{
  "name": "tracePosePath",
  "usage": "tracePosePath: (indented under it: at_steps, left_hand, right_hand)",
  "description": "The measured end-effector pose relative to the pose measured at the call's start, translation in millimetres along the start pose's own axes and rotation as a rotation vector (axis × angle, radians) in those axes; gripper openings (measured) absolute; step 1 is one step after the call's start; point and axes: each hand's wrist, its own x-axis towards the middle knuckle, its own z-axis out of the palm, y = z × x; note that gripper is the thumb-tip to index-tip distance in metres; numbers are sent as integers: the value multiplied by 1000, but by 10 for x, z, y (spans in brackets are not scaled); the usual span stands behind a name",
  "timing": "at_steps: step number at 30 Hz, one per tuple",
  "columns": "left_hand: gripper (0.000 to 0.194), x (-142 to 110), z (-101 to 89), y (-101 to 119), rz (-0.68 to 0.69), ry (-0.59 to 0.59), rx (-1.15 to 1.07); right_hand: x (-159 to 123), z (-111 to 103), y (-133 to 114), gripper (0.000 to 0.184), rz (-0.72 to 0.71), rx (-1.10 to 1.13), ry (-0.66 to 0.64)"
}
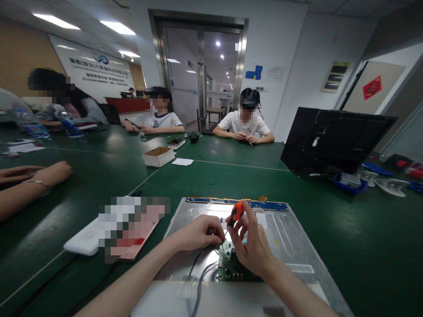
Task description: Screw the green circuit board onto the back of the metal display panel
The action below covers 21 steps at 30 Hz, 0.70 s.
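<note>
My right hand grips an orange and black screwdriver by its handle. The shaft slants down and left toward the top corner of a green circuit board. At that corner my left hand has its fingers pinched beside the screwdriver's tip; what they hold, if anything, is too small to make out. Beneath both hands lies a flat metal display panel with a blue strip board along its far edge. Grey cables run from the circuit board toward me. My right hand partly covers the board.
Left of the panel lie a white power bank or phone and a pink phone with cables. Farther off are an open cardboard box, a black monitor and a blue tray. Another person's hand rests at left; several people sit around.
</note>
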Motion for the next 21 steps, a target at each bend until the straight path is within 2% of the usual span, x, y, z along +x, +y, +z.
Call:
tracePosePath:
  at_steps: [8,21]
  left_hand:
    - [5,2,10,-18,1,15,23]
    - [4,8,15,-48,2,13,-4]
  right_hand:
    - [16,13,-2,70,-19,-49,62]
    - [21,-27,-37,73,-3,23,-17]
